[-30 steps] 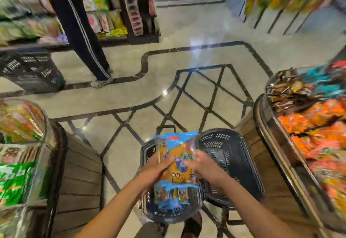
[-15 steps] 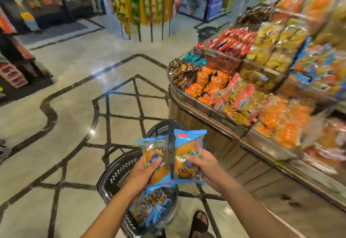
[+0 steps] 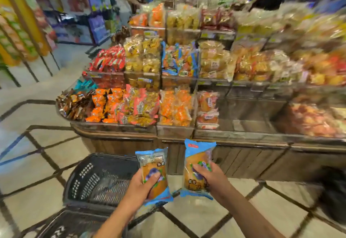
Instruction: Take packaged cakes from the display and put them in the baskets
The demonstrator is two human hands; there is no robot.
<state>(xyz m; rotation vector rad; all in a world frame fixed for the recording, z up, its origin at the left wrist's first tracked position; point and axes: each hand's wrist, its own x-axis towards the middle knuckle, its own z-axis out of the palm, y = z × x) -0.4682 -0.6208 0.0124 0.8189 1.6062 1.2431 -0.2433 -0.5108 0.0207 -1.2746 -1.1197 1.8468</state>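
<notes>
Two blue-edged packaged cakes are held up side by side, apart with a narrow gap between them; the left cake pack (image 3: 152, 164) sits in the left hand (image 3: 139, 189), thumb pressed across its front and fingers curled behind its lower half; the right cake pack (image 3: 194, 155) is gripped by the right hand (image 3: 213, 179), whose fingers wrap over its front from the right edge. Each pack stands on end, long axis running up and away from the person; the left one leans a little, its top toward the left, with a pale label panel near the top; the right one is nearly upright and reaches higher, a small red tag at its top edge. Left of and below the left hand lies a black basket (image 3: 88, 177) on the floor, its perforated wall facing the camera; the left pack overlaps its right rim; a second black basket (image 3: 61, 226) shows nearer, under the left forearm, its contents too blurred to tell. Beyond both hands stands the wooden display stand (image 3: 131, 144), its clear-fronted bins stacked with orange, red and yellow snack packs; further beyond, a middle tier holds similar blue packs (image 3: 177, 60); a person (image 3: 121, 0) stands blurred at the far end; the pale tiled floor (image 3: 28, 163) with dark lines spreads to the left.
</notes>
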